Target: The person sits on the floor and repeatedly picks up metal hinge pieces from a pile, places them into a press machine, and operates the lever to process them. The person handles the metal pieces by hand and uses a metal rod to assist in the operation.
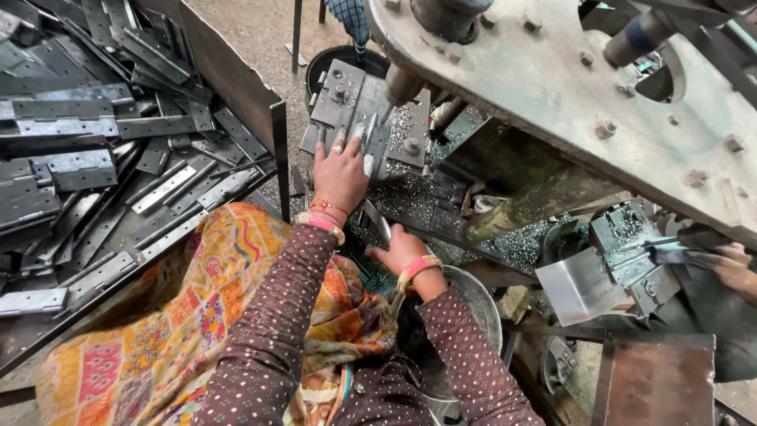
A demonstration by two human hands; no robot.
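Pressing L hand point(340, 175) on flat grey steel plate point(352, 106), R hand point(398, 251) gripping thin metal strip point(378, 221)

We see a dusty concrete floor point(260, 31) in daylight. On our left, a metal tray point(236, 79) holds piled hinge strips point(95, 142); a rusty machine frame point(552, 87) looms on our right, metal shavings point(410, 197) below.

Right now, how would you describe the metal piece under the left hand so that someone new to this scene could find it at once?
Start at the big rusty machine frame across the top right and drop to the plate under its round ram. The left hand lies flat there, on a narrow grey metal strip. Unlike the loose strips piled in the tray at left, it sits alone on the plate.
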